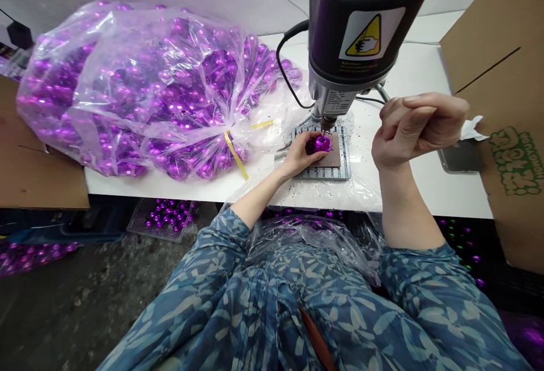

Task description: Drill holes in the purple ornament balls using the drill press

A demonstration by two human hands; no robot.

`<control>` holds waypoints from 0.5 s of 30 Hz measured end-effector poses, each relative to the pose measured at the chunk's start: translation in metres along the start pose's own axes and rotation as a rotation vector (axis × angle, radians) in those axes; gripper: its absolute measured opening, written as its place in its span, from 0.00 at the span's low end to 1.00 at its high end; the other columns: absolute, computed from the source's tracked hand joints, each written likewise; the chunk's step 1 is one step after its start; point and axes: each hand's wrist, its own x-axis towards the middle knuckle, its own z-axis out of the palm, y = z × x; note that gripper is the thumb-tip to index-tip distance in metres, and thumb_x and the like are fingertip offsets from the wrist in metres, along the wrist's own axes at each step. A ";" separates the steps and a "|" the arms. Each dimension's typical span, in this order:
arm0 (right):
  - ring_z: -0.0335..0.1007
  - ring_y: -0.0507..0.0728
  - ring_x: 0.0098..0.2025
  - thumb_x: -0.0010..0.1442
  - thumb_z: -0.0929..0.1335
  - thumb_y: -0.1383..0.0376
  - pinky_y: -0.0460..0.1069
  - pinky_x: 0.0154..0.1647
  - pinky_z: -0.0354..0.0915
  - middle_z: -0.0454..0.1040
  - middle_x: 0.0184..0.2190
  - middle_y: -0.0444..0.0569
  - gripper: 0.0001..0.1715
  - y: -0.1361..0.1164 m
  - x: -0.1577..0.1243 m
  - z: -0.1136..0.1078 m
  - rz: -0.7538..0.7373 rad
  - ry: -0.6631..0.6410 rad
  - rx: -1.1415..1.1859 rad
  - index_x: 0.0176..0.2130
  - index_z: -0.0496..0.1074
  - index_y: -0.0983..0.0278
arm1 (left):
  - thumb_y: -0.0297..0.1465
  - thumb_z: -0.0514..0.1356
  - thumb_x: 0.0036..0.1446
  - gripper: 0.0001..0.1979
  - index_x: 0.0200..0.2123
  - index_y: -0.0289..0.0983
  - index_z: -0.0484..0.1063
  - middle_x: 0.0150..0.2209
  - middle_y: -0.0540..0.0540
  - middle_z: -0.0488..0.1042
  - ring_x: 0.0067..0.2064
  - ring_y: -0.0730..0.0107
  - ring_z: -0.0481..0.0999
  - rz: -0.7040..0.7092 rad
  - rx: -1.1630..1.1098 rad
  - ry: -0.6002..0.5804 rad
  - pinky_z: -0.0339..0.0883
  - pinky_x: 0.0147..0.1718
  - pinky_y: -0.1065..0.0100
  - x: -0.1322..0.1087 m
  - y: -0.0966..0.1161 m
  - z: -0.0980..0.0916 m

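Note:
My left hand (298, 157) is closed on a shiny purple ball (324, 144), thumb on the near side and fingers on the far side. The ball rests on a small brown board (334, 160) on the slotted metal base (343, 173) of a bench drill press (331, 37). Directly above the ball, the drill chuck (327, 123) points down, its bit meeting the top of the ball as far as I can see. My right hand (419, 127) is curled into a fist around the end of the press's feed lever (382, 91); the grip itself is hidden by the fingers.
A large tied clear bag (148, 88) of purple balls fills the table's left side. Cardboard boxes (505, 76) stand on the right, near a dark flat device (459, 157). Dark shavings lie around the base. Below the table edge sits a clear bin (170, 215) of purple balls.

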 end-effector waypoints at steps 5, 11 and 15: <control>0.31 0.44 0.14 0.74 0.61 0.40 0.49 0.19 0.41 0.40 0.15 0.36 0.29 0.018 -0.010 -0.007 -0.036 0.017 -0.016 0.34 0.67 0.59 | 0.39 0.77 0.60 0.27 0.59 0.40 0.76 0.59 0.37 0.80 0.63 0.47 0.79 0.012 -0.006 -0.002 0.74 0.65 0.45 -0.001 0.002 -0.001; 0.34 0.44 0.14 0.72 0.63 0.38 0.48 0.18 0.42 0.41 0.15 0.36 0.30 0.005 0.000 -0.001 0.023 0.024 -0.049 0.34 0.67 0.59 | 0.38 0.77 0.59 0.28 0.59 0.39 0.75 0.59 0.37 0.80 0.62 0.47 0.79 0.007 -0.026 0.015 0.74 0.64 0.44 -0.001 0.002 0.002; 0.42 0.41 0.14 0.67 0.70 0.40 0.45 0.17 0.37 0.50 0.17 0.36 0.28 -0.012 0.042 0.025 0.126 0.046 0.001 0.34 0.72 0.62 | 0.38 0.76 0.59 0.27 0.58 0.40 0.73 0.58 0.37 0.79 0.60 0.51 0.80 0.019 -0.039 0.055 0.76 0.62 0.47 -0.005 0.002 0.006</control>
